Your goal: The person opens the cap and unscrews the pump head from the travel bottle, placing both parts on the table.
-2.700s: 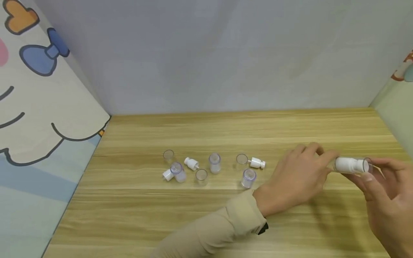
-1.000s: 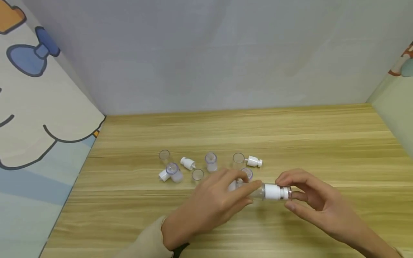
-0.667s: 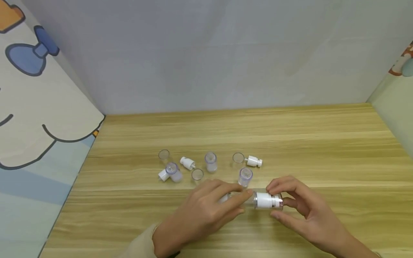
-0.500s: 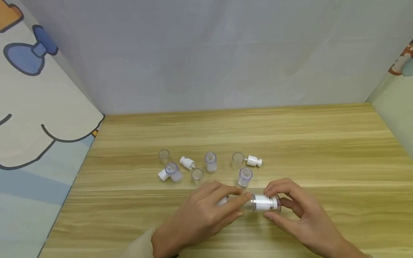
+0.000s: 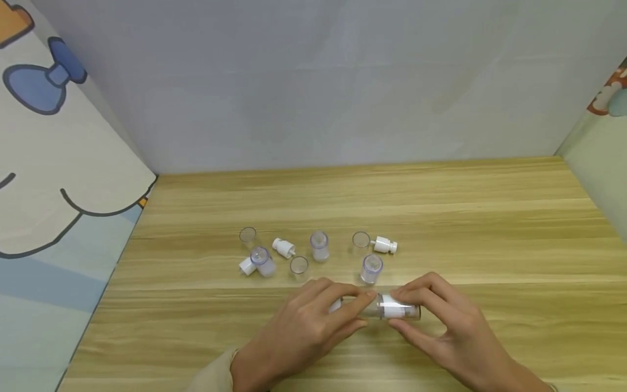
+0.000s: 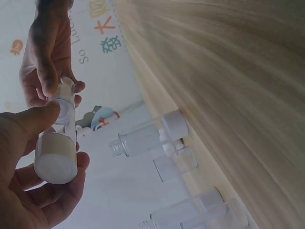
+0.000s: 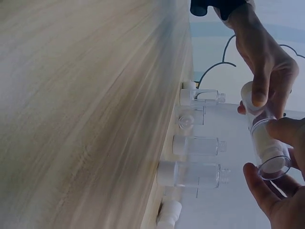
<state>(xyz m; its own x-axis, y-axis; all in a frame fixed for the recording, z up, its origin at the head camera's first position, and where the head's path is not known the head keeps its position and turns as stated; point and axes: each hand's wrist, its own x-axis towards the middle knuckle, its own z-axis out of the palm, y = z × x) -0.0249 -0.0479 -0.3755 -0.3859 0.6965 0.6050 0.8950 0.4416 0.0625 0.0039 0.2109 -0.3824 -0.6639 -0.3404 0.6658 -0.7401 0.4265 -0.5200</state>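
Both hands hold one clear pump bottle (image 5: 368, 312) sideways, at the near middle of the table in the head view. My left hand (image 5: 308, 326) grips the bottle's body near its white base (image 6: 56, 162). On the other end, a white pump head (image 5: 393, 307) shows inside a clear cap (image 7: 274, 167). My right hand (image 5: 450, 326) pinches this end between thumb and fingers. The right wrist view shows the cap's round rim beside the right fingers. Fingers hide part of the bottle's body and the pump head.
Behind the hands stand three clear bottles (image 5: 319, 250) with bare necks. Clear caps (image 5: 299, 267) stand among them, and white pump heads (image 5: 385, 245) lie on their sides. The wooden table (image 5: 465, 218) meets a pale back wall (image 5: 343, 109).
Both hands have brought the bottle from the far right to the near middle. Lately the right hand has edged left along the capped end, its fingers now further over the white pump head.
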